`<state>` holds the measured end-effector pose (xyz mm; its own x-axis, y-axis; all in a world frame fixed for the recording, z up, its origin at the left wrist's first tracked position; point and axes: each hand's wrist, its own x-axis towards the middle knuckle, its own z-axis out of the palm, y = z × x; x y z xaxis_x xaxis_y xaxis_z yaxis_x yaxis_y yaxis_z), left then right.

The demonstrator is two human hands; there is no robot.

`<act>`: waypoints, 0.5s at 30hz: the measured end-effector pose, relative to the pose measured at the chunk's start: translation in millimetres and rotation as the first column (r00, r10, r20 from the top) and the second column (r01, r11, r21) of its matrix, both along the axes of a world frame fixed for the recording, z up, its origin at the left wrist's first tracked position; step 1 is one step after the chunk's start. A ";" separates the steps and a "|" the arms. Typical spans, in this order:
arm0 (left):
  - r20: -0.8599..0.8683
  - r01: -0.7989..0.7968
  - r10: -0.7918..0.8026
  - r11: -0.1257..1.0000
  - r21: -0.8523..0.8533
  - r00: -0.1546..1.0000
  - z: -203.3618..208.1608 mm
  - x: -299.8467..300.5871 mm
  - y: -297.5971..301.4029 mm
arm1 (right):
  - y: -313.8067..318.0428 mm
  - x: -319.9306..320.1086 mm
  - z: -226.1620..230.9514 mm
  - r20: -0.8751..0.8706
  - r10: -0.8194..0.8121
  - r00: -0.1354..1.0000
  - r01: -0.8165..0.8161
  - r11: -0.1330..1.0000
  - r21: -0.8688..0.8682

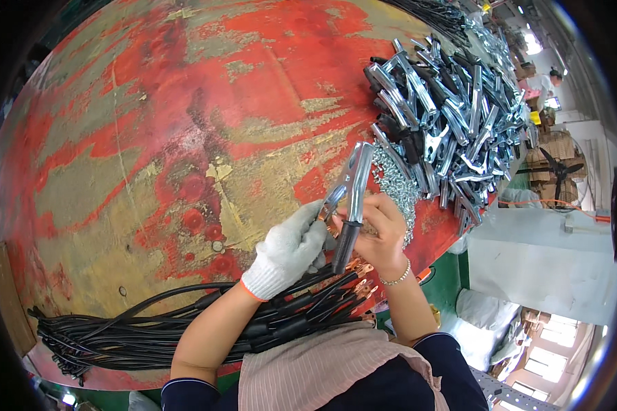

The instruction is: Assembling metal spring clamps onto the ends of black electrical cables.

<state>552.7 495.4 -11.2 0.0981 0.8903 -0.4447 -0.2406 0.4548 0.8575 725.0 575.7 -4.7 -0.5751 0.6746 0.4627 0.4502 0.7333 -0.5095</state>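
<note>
A silver metal clamp (pixel 355 183) with a black grip sleeve stands tilted between my hands, its jaw end pointing away from me. My left hand (pixel 291 244), in a white knit glove, is closed on the clamp's left arm. A bit of copper shows by its fingertips. My right hand (pixel 382 231), bare with a bracelet at the wrist, has its fingers curled in behind the clamp near the middle. The clamp's sleeve partly covers those fingers, and what they pinch is hidden. Black cables (pixel 253 332) lie below my hands, with copper lugs (pixel 365 289) at their right ends.
A large heap of similar clamps (pixel 452 113) covers the right side of the worn red table (pixel 185 137). Small silver screws (pixel 397 188) lie scattered beside it. Beyond the table's right edge stand a fan (pixel 559 168) and a person (pixel 545 85). More dark cables (pixel 435 17) lie far back.
</note>
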 end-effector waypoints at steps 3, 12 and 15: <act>-0.077 0.001 0.004 0.998 0.065 0.997 0.2 -0.8 0.7 | -2.0 -8.0 2.4 0.017 -0.004 1.000 0.003 0.999 0.039; -0.047 0.013 -0.012 0.999 0.034 0.999 -1.7 -0.3 -0.7 | -3.3 -13.6 5.6 0.047 0.019 0.999 -0.022 0.998 0.065; -0.032 0.007 -0.005 0.999 0.047 0.999 -4.5 0.4 -1.7 | -4.2 -13.1 5.1 0.045 0.018 0.999 -0.020 0.998 0.057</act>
<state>553.1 493.7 -15.7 0.0898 0.9099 -0.4051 -0.2103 0.4149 0.8852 712.0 571.5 0.4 -0.6085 0.6364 0.4740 0.4574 0.7694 -0.4459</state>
